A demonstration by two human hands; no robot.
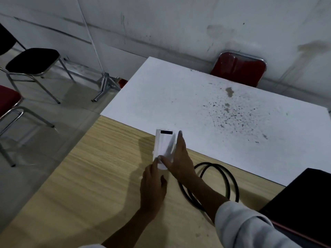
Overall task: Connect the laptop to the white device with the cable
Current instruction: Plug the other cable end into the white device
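Head view, looking down: your wooden bench [86,185] fills the lower frame, with a stained white board [206,108] lying across its far half. Take the white device [163,145] as your landmark; it lies flat on the wood, its far end touching the board's near edge. To its near right, at the frame's corner, sits the dark laptop [304,197], lid apparently closed. Between laptop and device lies the black cable [231,178], coiled and not yet plugged in; its connectors are not visible. Your right hand [179,158] rests open along the device's right side, fingers extended. Your left hand [153,187] sits at the device's near end, fingertips touching it, loosely curled, gripping nothing that shows. To do this step well, steady the device, find its port, then bring one cable end squarely to it.
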